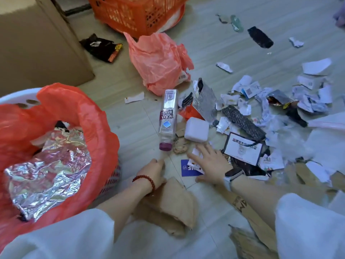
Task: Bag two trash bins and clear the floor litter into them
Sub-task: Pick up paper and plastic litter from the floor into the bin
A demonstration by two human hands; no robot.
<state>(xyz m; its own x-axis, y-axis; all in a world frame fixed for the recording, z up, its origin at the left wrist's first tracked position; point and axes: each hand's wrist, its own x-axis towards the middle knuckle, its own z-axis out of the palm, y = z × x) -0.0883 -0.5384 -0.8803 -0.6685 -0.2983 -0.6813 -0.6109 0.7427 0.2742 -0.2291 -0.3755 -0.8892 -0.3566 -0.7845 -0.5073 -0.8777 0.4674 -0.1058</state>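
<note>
A white bin (17, 99) lined with a red bag (84, 116) stands at the left, holding crumpled foil (50, 165). My left hand (154, 171) is closed on torn brown cardboard (175, 202) near the floor. My right hand (209, 164), fingers spread, lies flat over small paper pieces and a blue card (186, 170). A clear soda bottle (167, 119) with a purple cap lies just beyond both hands. A white box (197, 129) sits beside it. A loose pink-red bag (158, 60) lies farther back.
Scattered paper scraps, foil wrappers and a black-bordered card (242, 148) cover the floor at right. An orange basket (138, 12) stands at the back. A beige cabinet (37, 43) is at the upper left. Black wrappers (101, 47) lie by it.
</note>
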